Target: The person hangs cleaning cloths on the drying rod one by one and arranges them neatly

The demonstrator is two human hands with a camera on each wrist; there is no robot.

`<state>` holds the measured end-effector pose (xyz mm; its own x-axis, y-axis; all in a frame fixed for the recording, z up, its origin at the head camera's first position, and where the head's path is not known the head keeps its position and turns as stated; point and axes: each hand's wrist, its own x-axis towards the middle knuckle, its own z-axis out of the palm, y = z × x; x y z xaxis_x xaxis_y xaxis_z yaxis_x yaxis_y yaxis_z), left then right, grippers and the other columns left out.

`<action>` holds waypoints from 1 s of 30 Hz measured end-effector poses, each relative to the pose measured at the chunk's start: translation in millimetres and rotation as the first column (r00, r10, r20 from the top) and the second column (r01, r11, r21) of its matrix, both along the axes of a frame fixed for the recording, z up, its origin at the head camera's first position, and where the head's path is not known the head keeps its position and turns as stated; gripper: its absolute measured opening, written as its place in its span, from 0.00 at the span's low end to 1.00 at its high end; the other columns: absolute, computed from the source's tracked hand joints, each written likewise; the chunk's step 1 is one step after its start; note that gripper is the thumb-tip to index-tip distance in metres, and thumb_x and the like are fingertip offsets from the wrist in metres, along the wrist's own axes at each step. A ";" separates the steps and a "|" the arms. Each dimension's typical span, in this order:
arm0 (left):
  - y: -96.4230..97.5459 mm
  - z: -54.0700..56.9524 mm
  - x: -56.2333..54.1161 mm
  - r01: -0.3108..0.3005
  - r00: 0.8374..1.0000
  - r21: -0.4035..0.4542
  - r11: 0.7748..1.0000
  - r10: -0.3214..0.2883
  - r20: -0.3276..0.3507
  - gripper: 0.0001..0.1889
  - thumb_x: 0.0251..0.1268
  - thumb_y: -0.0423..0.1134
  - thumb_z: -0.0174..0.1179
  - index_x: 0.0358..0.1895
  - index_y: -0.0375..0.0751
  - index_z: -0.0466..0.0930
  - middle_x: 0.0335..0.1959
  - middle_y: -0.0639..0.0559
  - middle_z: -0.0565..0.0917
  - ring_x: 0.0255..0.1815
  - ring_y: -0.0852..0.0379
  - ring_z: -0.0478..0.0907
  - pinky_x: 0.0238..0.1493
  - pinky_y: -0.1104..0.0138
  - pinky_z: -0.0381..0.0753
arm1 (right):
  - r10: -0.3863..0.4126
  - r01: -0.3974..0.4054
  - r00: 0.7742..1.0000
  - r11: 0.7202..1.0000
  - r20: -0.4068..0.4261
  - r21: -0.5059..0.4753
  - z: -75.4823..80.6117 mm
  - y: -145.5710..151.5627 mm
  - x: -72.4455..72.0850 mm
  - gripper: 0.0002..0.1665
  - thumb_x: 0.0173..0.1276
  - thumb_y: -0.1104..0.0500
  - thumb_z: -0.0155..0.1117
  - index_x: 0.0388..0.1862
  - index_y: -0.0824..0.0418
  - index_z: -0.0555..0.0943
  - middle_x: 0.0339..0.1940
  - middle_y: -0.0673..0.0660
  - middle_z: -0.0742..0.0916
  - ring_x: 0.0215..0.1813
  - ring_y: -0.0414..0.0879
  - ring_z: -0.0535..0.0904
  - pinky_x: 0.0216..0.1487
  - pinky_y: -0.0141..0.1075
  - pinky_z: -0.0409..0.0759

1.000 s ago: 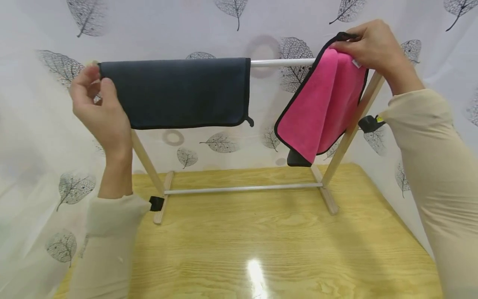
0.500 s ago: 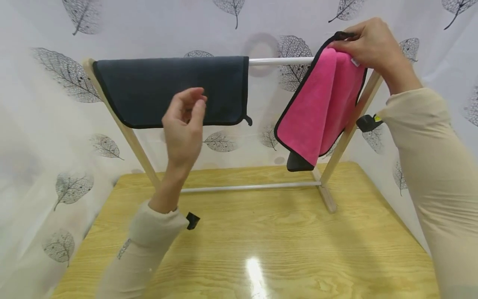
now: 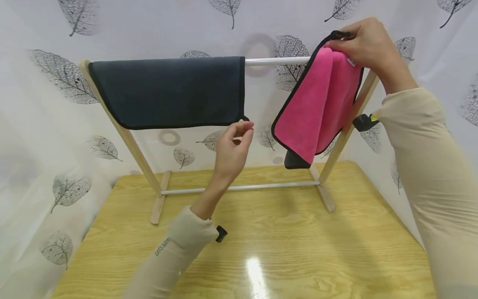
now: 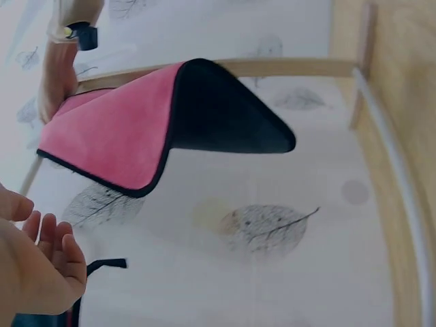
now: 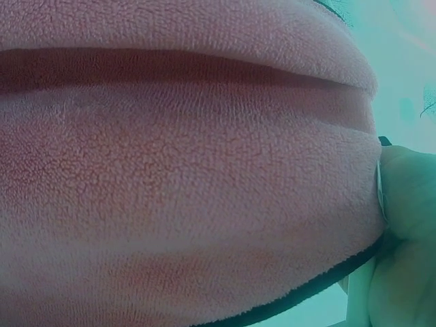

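Note:
A dark grey towel [image 3: 168, 91] with black edging hangs folded over the left part of the white top bar [image 3: 276, 61]. My left hand [image 3: 230, 153] is at its lower right corner, fingers loosely bent and holding nothing. In the left wrist view, the towel's black hanging loop [image 4: 107, 263] sticks out beside the fingertips [image 4: 68, 244]. My right hand [image 3: 371, 45] pinches the upper corner of a pink towel [image 3: 304, 112], which droops in folds in front of the rack's right end. Its dark reverse [image 4: 221, 116] shows in the left wrist view. Pink pile fills most of the right wrist view.
The wooden rack stands on a wood-grain table [image 3: 284, 245]. Its right post [image 3: 332, 162] runs behind the pink towel; the left post [image 3: 138, 153] is below the dark towel. A white lower bar [image 3: 269, 185] joins them. A leaf-print curtain [image 3: 183, 157] hangs behind.
My left hand has left the dark towel's upper left corner and moved right and down across its front to the lower right corner. The right hand keeps its hold on the pink towel.

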<state>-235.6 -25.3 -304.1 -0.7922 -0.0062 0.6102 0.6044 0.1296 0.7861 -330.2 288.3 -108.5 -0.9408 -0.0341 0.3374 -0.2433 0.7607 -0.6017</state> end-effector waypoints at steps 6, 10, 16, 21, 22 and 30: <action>24.5 -15.9 -10.6 0.016 0.979 -0.038 0.999 -0.007 0.205 0.15 0.77 0.38 0.60 0.59 0.34 0.82 0.49 0.46 0.86 0.49 0.53 0.82 0.49 0.62 0.80 | -0.002 0.002 1.000 1.000 -0.004 0.009 0.2 -1.4 0.6 0.31 0.72 0.44 0.69 0.65 0.62 0.83 0.25 0.40 0.82 0.31 0.39 0.73 0.25 0.25 0.72; 38.5 -23.7 -17.9 0.013 0.947 -0.027 1.000 -0.003 0.320 0.18 0.77 0.42 0.61 0.62 0.36 0.81 0.51 0.47 0.85 0.50 0.53 0.82 0.51 0.61 0.80 | -0.003 0.003 1.000 1.000 -0.006 0.011 0.5 -2.0 1.0 0.31 0.72 0.44 0.69 0.65 0.63 0.83 0.24 0.39 0.82 0.30 0.39 0.73 0.25 0.25 0.71; 57.9 -36.3 -26.9 0.027 0.907 -0.013 1.000 -0.019 0.422 0.24 0.77 0.46 0.60 0.68 0.35 0.77 0.55 0.44 0.85 0.52 0.52 0.84 0.52 0.61 0.82 | -0.005 0.005 1.000 1.000 -0.007 0.004 1.0 -0.7 1.2 0.32 0.71 0.44 0.69 0.66 0.63 0.82 0.23 0.38 0.82 0.31 0.39 0.72 0.25 0.25 0.71; 69.1 -42.4 -26.7 0.081 0.874 0.057 0.995 -0.099 0.475 0.26 0.79 0.48 0.59 0.69 0.33 0.76 0.54 0.43 0.86 0.48 0.52 0.86 0.49 0.61 0.83 | 0.006 -0.006 1.000 1.000 -0.021 0.003 0.6 -0.1 0.1 0.30 0.70 0.45 0.71 0.64 0.62 0.84 0.22 0.36 0.82 0.32 0.40 0.71 0.26 0.27 0.69; 71.0 -43.0 -26.5 0.088 0.870 0.072 0.993 -0.112 0.480 0.25 0.79 0.47 0.58 0.68 0.33 0.76 0.54 0.43 0.86 0.48 0.52 0.86 0.49 0.61 0.84 | 0.007 -0.007 1.000 1.000 -0.023 0.001 0.5 -0.1 -0.1 0.30 0.70 0.45 0.71 0.64 0.62 0.84 0.22 0.36 0.82 0.32 0.40 0.71 0.26 0.27 0.69; 82.5 -44.7 -26.7 0.095 0.860 0.200 0.975 -0.181 0.476 0.20 0.78 0.42 0.61 0.62 0.32 0.82 0.47 0.40 0.89 0.47 0.50 0.88 0.50 0.57 0.85 | -0.003 0.003 1.000 1.000 -0.021 0.017 0.2 -0.3 1.2 0.32 0.72 0.44 0.69 0.66 0.64 0.82 0.25 0.38 0.82 0.34 0.41 0.72 0.26 0.25 0.71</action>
<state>-262.2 57.2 -348.8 -0.9877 0.0601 0.1441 0.1389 -0.0831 0.9868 -329.0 288.0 -108.3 -0.9337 -0.0370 0.3561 -0.2532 0.7717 -0.5834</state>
